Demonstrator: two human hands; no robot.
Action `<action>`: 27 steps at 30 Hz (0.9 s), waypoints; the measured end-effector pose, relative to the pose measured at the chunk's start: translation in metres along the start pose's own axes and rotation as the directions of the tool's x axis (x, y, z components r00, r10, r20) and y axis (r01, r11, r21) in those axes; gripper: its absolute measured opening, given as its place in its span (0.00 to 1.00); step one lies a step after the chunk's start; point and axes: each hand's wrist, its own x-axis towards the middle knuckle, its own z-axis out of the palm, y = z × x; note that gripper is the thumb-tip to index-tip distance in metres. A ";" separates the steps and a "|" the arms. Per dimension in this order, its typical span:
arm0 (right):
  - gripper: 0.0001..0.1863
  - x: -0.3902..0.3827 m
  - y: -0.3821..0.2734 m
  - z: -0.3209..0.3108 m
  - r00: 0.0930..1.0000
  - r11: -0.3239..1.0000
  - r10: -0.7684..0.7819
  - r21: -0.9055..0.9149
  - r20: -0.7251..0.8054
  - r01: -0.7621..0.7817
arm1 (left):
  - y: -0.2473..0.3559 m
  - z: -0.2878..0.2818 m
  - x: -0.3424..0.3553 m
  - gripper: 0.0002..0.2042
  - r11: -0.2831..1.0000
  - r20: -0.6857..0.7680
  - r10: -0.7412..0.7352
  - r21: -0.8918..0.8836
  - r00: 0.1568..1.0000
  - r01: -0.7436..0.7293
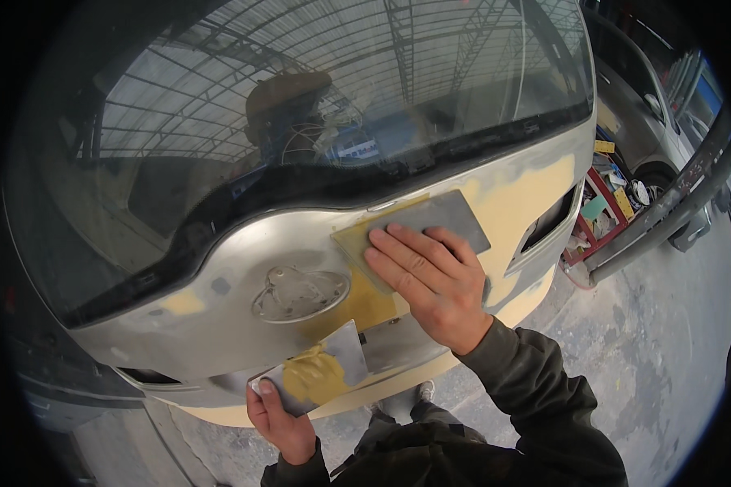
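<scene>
My right hand [439, 284] lies over a wide, flat grey filler spreader [455, 221], its fingers stretched across the face and pressing it to the car's tailgate [231, 260]. Yellow filler smears the spreader's left end, and a fresh yellow-brown patch [365, 307] shows on the metal beneath it. Lower down, my left hand [283, 426] grips a thin metal plate [348, 351] by its left corner, thumb on top. A thick mound of yellow body filler [313, 375] sits on that plate. Left of the fresh patch is an oval badge recess [300, 294] in the bare metal.
Above the panel, the dark rear window [382, 89] reflects roof trusses. Paler dried filler [536, 191] covers the tailgate's right side. At right stand a red cart [597, 219] full of supplies, a dark post [666, 215] and another car [625, 89]. My feet are on a concrete floor [625, 349].
</scene>
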 end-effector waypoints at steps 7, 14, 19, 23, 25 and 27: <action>0.20 0.007 -0.001 0.000 0.999 0.998 0.052 -0.020 0.004 -0.052 | -0.003 -0.006 0.006 0.15 0.999 0.030 0.012 0.039 0.999 -0.013; 0.19 -0.010 -0.004 -0.002 0.997 0.999 0.051 -0.015 0.052 -0.050 | -0.005 -0.007 0.007 0.15 1.000 0.017 0.000 0.003 1.000 0.000; 0.19 -0.033 -0.009 0.003 0.995 0.998 0.064 -0.016 0.071 -0.063 | -0.004 -0.004 0.005 0.14 1.000 0.013 0.002 0.022 1.000 -0.002; 0.20 -0.052 -0.010 0.010 0.994 0.999 0.052 -0.005 0.093 -0.051 | -0.001 -0.006 0.004 0.14 0.999 0.021 -0.007 0.048 1.000 0.006; 0.19 -0.061 -0.011 0.012 0.993 0.998 0.055 -0.005 0.104 -0.055 | 0.001 -0.005 0.003 0.14 0.998 0.007 -0.005 0.066 1.000 0.004; 0.20 -0.070 -0.013 0.011 0.991 0.998 0.067 0.000 0.117 -0.068 | 0.001 -0.008 0.002 0.14 0.998 0.022 -0.002 0.066 1.000 0.000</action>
